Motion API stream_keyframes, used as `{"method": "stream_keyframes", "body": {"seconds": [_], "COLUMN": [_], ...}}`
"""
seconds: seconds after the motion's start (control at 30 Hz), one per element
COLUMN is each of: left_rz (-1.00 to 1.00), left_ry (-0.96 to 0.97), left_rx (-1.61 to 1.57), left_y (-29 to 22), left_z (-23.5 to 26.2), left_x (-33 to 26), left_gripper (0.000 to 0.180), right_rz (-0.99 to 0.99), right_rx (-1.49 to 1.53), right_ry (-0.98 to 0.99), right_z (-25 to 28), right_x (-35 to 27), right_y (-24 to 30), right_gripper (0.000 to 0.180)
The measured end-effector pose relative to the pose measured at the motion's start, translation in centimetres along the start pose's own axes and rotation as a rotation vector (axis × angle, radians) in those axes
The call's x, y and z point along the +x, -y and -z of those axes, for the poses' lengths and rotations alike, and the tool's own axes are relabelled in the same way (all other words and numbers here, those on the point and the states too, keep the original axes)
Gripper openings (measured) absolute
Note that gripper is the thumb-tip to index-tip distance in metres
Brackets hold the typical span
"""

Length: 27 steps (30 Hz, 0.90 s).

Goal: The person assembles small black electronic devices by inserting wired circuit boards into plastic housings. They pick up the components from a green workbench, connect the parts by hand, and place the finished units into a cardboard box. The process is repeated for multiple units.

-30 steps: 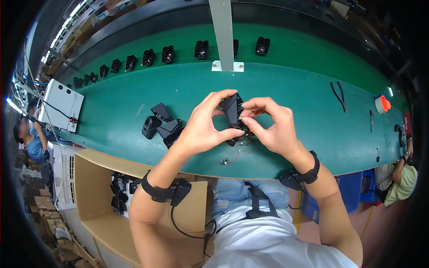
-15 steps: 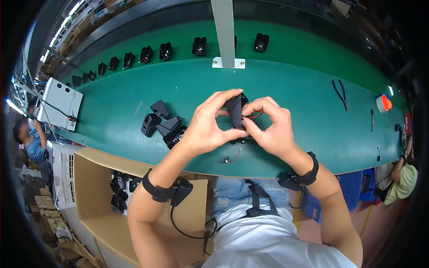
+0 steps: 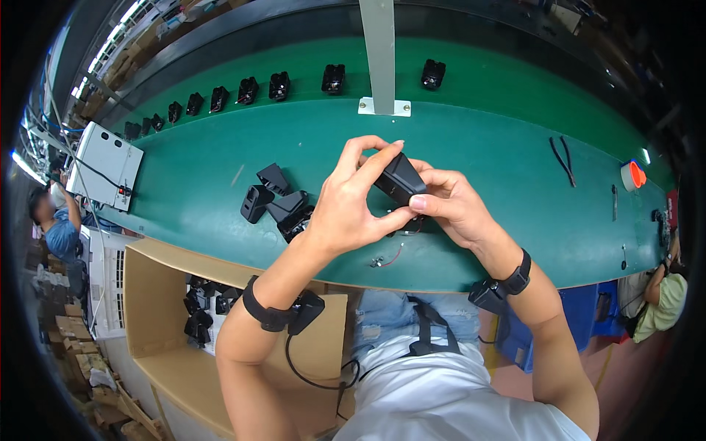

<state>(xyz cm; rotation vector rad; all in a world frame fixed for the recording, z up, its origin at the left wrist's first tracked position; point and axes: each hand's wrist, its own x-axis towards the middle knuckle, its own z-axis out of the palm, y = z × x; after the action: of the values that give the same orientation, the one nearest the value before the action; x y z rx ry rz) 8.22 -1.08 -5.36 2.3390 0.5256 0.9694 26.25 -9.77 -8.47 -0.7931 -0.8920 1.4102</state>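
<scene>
A black plastic housing (image 3: 401, 178) is held above the green bench by both hands. My left hand (image 3: 351, 192) grips its far end and near edge between fingers and thumb. My right hand (image 3: 450, 202) closes on its right side, with the thumb on the near corner and the other fingers partly hidden behind it. Just under the hands, a dark part (image 3: 412, 225) shows partly on the bench. Nearer to me lies a small component with a red wire (image 3: 390, 257). Left of my left hand rest several black housings (image 3: 273, 195) in a loose pile.
Black units (image 3: 279, 86) stand in a row along the far green strip, behind a grey post (image 3: 381, 66). At the right are pliers (image 3: 563, 160) and an orange-and-white roll (image 3: 632, 175). A white box (image 3: 103, 167) stands left; a cardboard box (image 3: 158, 294) holding black parts sits below the bench edge.
The black housing has been turned in my hands, so a broad face now shows. My right fingers have moved from the red wire at its side to grip the housing's edge.
</scene>
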Motion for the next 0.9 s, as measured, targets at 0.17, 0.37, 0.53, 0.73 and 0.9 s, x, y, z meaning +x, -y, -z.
{"method": "stream_keyframes", "body": {"seconds": [0.17, 0.37, 0.53, 0.73, 0.9], "left_rz": [0.002, 0.005, 0.124, 0.732, 0.843], "left_ry": [0.001, -0.012, -0.039, 0.297, 0.393], "left_rx": [-0.073, 0.110, 0.496, 1.090, 0.999], "left_y": [-0.2, -0.8, 1.3, 6.5, 7.9], "left_z": [-0.5, -0.1, 2.7, 4.1, 4.2], "left_x": [-0.4, -0.3, 0.3, -0.3, -0.9], "left_gripper": [0.073, 0.067, 0.062, 0.069, 0.060], "right_rz": [-0.188, -0.279, 0.387, 0.169, 0.071], "right_rx": [0.235, 0.412, -0.954, -1.714, -1.768], "right_ry": [0.119, 0.040, -0.185, -0.444, -0.436], "right_z": [1.3, 0.7, 3.9, 16.4, 20.7], "right_x": [-0.1, -0.3, 2.1, 9.8, 10.6], "right_y": [-0.2, -0.1, 3.9, 9.2, 7.9], "right_gripper": [0.019, 0.017, 0.034, 0.037, 0.034]}}
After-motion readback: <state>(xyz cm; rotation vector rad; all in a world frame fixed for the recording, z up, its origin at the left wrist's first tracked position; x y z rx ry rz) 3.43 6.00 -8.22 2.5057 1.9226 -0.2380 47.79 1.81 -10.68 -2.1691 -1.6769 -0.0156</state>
